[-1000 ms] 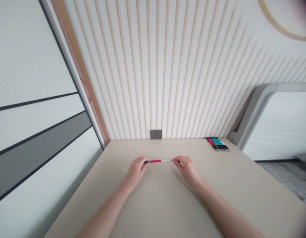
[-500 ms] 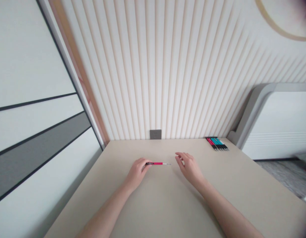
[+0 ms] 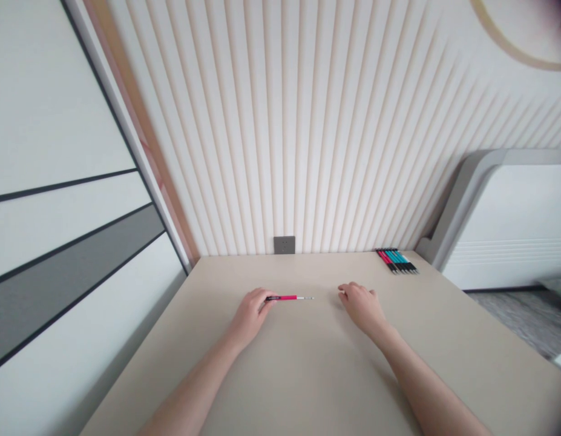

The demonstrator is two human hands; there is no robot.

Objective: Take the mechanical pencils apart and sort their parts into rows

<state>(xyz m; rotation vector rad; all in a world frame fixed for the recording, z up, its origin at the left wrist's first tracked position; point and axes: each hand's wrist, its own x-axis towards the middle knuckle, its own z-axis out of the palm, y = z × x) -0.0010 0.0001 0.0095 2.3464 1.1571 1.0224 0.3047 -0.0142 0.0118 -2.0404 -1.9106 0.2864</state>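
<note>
My left hand (image 3: 252,312) is closed around the dark end of a pen (image 3: 287,297) with a pink barrel. The pen points right and lies almost level, just above or at the tabletop; which one I cannot tell. From its right end sticks a thin, pale refill with a silvery part, uncovered. To the right of that tip, across a gap, is my right hand (image 3: 362,307), palm down with loosely bent fingers. Its thumb and forefinger are slightly apart, and nothing shows between them. The underside of its palm is hidden.
Several pink and teal pens (image 3: 397,261) with black grips lie side by side at the back right of the beige table (image 3: 284,363). A dark socket (image 3: 284,244) is on the ribbed wall behind. A white cabinet (image 3: 80,290) stands left, a pale headboard (image 3: 511,224) right.
My right hand has moved to the right, away from the refill tip, and its fingers have turned downward. My left hand and the pen have stayed nearly in place.
</note>
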